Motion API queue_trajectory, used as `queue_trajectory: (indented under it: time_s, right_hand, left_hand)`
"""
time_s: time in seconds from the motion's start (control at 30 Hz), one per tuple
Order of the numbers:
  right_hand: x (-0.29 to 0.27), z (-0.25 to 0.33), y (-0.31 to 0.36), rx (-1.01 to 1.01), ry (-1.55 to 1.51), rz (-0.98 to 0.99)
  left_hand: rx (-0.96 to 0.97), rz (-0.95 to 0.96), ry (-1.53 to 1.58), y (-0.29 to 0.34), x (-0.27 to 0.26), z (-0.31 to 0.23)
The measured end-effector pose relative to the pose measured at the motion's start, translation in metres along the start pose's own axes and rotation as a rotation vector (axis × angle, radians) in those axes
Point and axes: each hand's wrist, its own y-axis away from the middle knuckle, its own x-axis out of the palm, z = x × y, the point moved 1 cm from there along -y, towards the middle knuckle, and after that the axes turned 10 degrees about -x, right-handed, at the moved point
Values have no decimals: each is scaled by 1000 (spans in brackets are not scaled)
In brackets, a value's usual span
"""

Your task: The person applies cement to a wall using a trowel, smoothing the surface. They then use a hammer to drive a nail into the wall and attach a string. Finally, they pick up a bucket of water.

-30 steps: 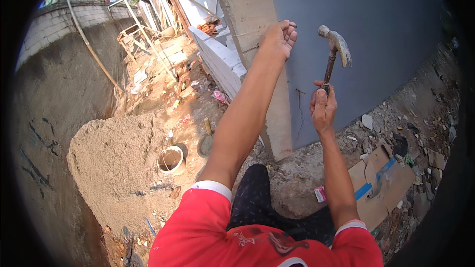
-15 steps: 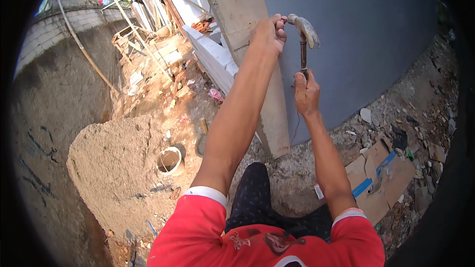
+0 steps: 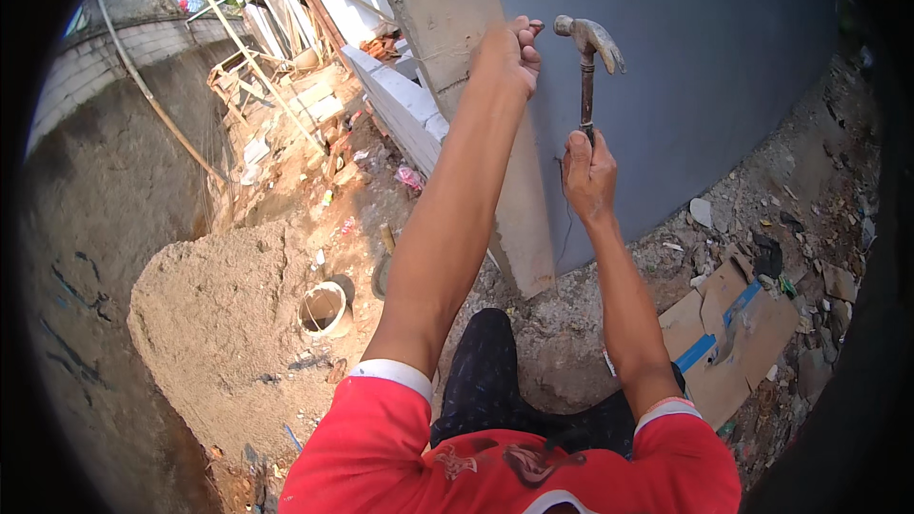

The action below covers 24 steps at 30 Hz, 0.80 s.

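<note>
My right hand (image 3: 589, 179) grips the dark handle of a claw hammer (image 3: 586, 90). The hammer stands upright, its striking face turned left and its claw to the right. A short gap separates the face from my left hand (image 3: 509, 59). That hand is closed at the edge of a bare concrete column (image 3: 440, 0), fingertips pinched together. Whatever it pinches is too small to make out. A smooth blue-grey wall (image 3: 666, 86) stands behind the hammer. A thin dark string (image 3: 569, 228) hangs near the column's lower edge.
Left of my arm are a sand heap (image 3: 214, 314) and a bucket (image 3: 325, 308). A low white block wall (image 3: 400, 90) runs behind the column. Bamboo poles (image 3: 249, 49) lean farther off. To the right, flattened cardboard (image 3: 752, 343) lies among rubble.
The hammer head has pulled away from my left fingers, slightly right and up, so a gap now shows. My left hand has shifted a little left and up in the picture with the column.
</note>
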Motion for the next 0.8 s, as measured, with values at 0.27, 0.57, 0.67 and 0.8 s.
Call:
queue_trajectory:
  time_s: [0.27, 0.57, 0.67, 0.8]
  right_hand:
    - [9, 22, -5, -18, -115, 30]
    - [14, 35, -12, -357, -345, -209]
    - [15, 21, 1, -30, -87, -34]
    - [-4, 34, 8, 18, -314, -21]
  left_hand:
    - [0, 22, 15, -1, 0, -1]
    - [46, -27, 42, 8, 6, 3]
    - [14, -47, 3, 10, 3, 4]
    - [11, -61, 31, 7, 6, 2]
